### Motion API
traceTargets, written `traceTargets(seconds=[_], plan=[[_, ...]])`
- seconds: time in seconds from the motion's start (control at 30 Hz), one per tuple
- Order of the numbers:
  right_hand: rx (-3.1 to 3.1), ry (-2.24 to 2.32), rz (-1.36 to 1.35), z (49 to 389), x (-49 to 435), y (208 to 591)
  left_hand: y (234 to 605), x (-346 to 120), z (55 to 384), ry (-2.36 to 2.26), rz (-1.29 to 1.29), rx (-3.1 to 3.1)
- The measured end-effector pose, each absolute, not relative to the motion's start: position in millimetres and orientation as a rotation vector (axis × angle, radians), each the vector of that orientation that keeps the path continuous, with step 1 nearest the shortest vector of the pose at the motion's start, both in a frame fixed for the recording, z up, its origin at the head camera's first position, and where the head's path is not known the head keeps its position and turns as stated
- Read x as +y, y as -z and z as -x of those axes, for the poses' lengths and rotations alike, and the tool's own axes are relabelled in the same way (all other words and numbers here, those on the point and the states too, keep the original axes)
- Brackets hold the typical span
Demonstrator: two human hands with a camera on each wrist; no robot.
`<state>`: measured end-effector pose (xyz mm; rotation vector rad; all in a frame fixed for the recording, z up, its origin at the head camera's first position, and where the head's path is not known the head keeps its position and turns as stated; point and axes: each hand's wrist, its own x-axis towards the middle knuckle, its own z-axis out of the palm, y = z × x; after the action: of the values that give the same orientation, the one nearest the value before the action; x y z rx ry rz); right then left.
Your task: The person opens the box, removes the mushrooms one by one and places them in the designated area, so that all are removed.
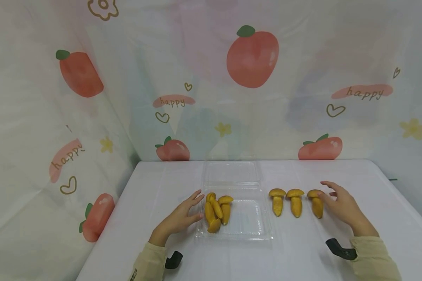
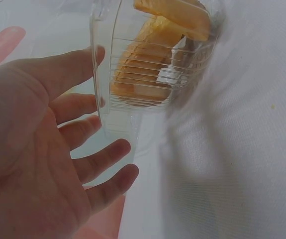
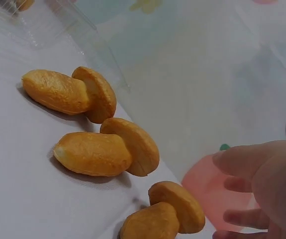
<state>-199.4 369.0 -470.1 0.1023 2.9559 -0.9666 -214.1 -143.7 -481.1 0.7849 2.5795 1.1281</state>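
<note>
A clear plastic clamshell box [image 1: 247, 218] stands on the table with its lid tipped back, and several yellow-brown mushrooms [image 1: 226, 210] lie in its left part. My left hand [image 1: 181, 216] is at the box's left side, fingers spread; in the left wrist view its fingertips [image 2: 99, 55] are right at the rim. To the right of the box, three more mushrooms [image 3: 93, 154] lie in a row, caps away from me. My right hand [image 1: 344, 205] is beside the rightmost mushroom [image 1: 317, 205], its thumb overlapping it in the head view; the right wrist view shows a gap between them.
The white table [image 1: 295, 253] ends at a back edge against a hanging cloth [image 1: 204, 58] printed with peaches and the word happy. The same cloth hangs along the left side. Both wrists wear dark mounts [image 1: 341, 249].
</note>
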Motion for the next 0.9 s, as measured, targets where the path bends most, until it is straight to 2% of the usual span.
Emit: traceTargets(seconds=[0.9], plan=[[3.040, 1.156, 0.149, 188, 314, 437, 481, -144, 214, -1.113, -0.769, 2.583]])
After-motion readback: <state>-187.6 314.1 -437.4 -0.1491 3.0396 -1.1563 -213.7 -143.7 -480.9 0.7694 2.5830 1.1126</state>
